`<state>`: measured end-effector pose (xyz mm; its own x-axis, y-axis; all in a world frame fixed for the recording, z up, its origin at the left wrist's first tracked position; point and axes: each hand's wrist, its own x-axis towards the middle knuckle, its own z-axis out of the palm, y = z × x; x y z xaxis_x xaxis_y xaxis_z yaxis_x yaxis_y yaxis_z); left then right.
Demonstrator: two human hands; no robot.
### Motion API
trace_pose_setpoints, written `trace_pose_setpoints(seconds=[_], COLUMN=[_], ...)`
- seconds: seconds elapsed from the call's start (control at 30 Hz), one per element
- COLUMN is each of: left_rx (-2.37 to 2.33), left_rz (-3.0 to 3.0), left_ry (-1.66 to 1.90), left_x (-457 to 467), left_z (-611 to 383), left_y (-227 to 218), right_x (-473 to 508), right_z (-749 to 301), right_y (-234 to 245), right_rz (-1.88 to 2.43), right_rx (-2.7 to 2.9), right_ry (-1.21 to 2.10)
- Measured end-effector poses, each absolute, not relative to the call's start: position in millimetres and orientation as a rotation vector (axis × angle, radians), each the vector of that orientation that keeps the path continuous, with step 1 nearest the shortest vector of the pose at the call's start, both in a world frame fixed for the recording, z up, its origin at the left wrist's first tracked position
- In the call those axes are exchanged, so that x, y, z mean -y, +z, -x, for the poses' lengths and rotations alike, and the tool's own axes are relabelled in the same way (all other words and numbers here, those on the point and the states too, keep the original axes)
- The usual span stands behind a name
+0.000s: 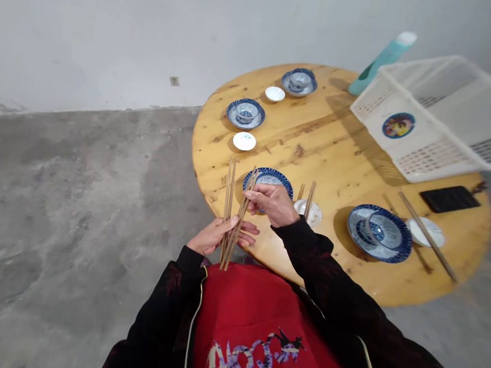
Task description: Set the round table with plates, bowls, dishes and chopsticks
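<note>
Several wooden chopsticks [229, 191] stand upright in my left hand [211, 236], held against the palm by the thumb while the other fingers are spread. With thumb and fingertips, my right hand [276, 204] pinches the upper part of another pair of chopsticks [238, 220], whose lower ends cross my left hand. Behind my right hand, a blue-patterned plate [270, 173] is partly hidden. Just to its right, a small white dish [315, 214] has a pair of chopsticks [310, 200] resting on it.
The round wooden table [286, 136] also carries a plate with a bowl [379, 232], a white dish with chopsticks [429, 235], two more plate-and-bowl settings [246, 114] with white dishes [244, 141], a white plastic basket [428, 155], a black phone [449, 199] and a teal cylinder [380, 63].
</note>
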<state>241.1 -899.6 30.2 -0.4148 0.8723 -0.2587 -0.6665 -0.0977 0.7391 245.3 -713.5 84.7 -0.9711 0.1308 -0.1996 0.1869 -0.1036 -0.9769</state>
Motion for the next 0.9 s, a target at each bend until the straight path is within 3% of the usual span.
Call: trace_pose_setpoints(seconds=[0.5, 0.7, 0.9], left_rx=[-1.083, -1.082, -1.071], left_rz=[-0.278, -0.329, -0.401], left_ry=[1.739, 1.665, 1.545], left_x=[900, 900, 899], left_z=[-254, -253, -255], left_y=[32, 42, 46], right_x=[711, 703, 688], right_z=[-245, -230, -221], right_y=[86, 99, 125], right_rz=[-0.231, -0.154, 0.102], right_rx=[-2.079, -2.146, -2.140], right_ry=[-2.237, -2.406, -2.231])
